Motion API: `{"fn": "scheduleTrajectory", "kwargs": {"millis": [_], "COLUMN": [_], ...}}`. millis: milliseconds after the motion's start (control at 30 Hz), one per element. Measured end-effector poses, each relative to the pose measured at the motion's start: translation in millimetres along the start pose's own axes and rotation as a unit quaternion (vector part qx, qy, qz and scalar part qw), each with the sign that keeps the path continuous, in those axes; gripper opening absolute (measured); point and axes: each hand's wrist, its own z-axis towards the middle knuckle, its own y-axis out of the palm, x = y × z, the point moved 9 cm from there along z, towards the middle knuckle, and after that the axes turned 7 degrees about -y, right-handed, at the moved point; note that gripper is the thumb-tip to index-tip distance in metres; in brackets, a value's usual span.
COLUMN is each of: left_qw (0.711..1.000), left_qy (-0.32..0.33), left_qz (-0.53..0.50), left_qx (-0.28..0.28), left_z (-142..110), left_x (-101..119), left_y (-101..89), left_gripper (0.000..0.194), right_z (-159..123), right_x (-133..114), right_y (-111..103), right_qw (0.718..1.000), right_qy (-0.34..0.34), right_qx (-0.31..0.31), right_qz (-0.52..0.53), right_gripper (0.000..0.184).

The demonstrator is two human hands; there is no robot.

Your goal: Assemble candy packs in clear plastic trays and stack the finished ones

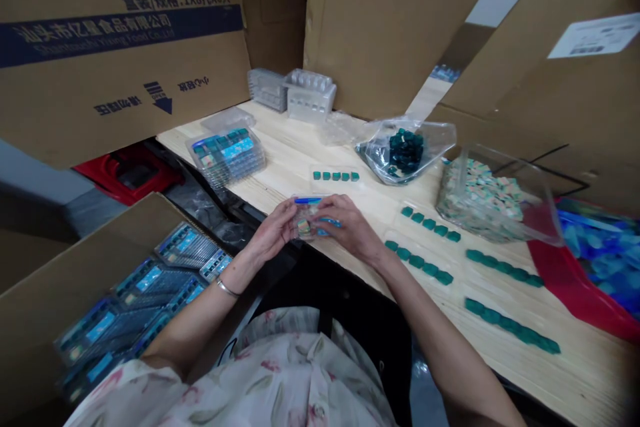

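Close to my body, at the table's front edge, I hold a small clear plastic tray [303, 211]. My left hand [280, 225] is closed on its left side. A blue strip [307, 201] lies along the tray's far edge, and a small beige-and-green block [303, 227] sits in its near part. Over the right side bends my right hand [350, 225], its fingers closed at a light-blue piece [329, 223]; the fingertips partly cover it. Just beyond my hands, another clear tray [334, 185] holds a row of dark green pieces.
More trays with green rows [419, 261] lie to the right. Behind them are a bag of green pieces [406, 152], a tub of beige blocks [493, 197] and a red bin [575, 287] of blue pieces. Stacked filled trays [227, 155] stand left; a carton [145, 230] holds packs below.
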Motion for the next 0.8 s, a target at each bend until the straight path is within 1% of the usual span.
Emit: {"fn": "scheduleTrajectory", "kwargs": {"millis": [67,133,333,467,567,633,700,800], "left_qw": [1.000,1.000,1.000,1.000,1.000,1.000,1.000,1.000], "left_qy": [0.002,0.003,0.001,-0.003,-0.011,-0.013,-0.012,-0.014], "left_qz": [0.005,0.008,0.012,0.006,0.002,0.003,0.002,-0.005], "left_qx": [-0.001,0.001,0.009,0.014,0.016,0.017,0.017,0.021], "left_z": [-1.0,-1.6,-1.7,-1.0,0.2,1.0,1.7,2.0], "left_x": [0.3,0.5,0.4,-1.7,-3.9,-4.6,-4.6,-5.4], "left_y": [1.4,1.8,1.6,1.1,0.6,-0.4,-1.2,-2.7], "left_gripper": [0.030,0.032,0.032,0.032,0.033,0.034,0.034,0.034], "right_z": [3.5,6.0,10.4,14.0,17.2,19.0,19.6,17.7], "right_x": [-18.9,-26.1,-24.7,-24.8,-30.0,-34.9,-38.4,-38.1], "right_y": [14.0,21.3,29.4,34.9,41.5,45.3,47.2,45.7], "right_qw": [0.998,0.994,0.987,0.981,0.968,0.959,0.955,0.960], "right_qy": [-0.042,-0.060,-0.065,-0.062,-0.071,-0.081,-0.085,-0.079], "right_qx": [-0.052,-0.080,-0.129,-0.161,-0.191,-0.198,-0.193,-0.172], "right_qz": [-0.015,-0.036,-0.076,-0.092,-0.143,-0.184,-0.209,-0.206], "right_gripper": [0.010,0.010,0.011,0.007,0.008,0.011,0.013,0.012]}}
